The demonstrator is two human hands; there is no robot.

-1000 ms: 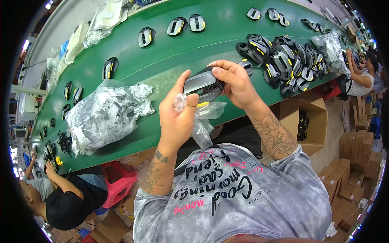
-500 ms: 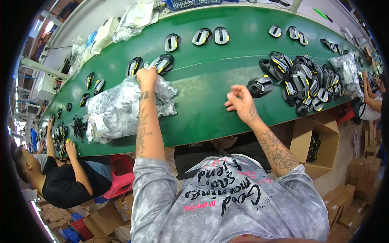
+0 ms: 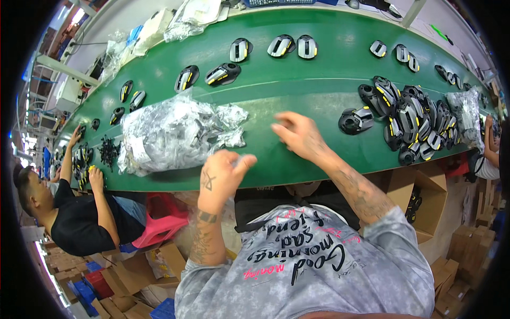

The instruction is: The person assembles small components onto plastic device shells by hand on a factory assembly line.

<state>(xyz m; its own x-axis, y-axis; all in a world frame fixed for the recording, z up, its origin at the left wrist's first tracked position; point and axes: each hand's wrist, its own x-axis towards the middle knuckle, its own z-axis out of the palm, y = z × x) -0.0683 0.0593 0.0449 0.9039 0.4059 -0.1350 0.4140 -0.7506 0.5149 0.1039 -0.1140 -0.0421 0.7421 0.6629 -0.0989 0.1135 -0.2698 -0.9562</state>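
Plastic bag (image 3: 164, 135) contents unclear thru crinkles; blue basket (image 3: 279, 2) cut off @ top; far-R co-worker (image 3: 490, 157) cropped @ rim.

From the wearer's head, a wide fisheye looks down on hands (image 3: 222, 173) (image 3: 302, 135) and green table (image 3: 319, 87).

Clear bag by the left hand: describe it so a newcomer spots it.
On the green table, look left of centre. The clear bag lies there, beside the left hand. It looks far bulkier than the smaller bag right of the parts heap.
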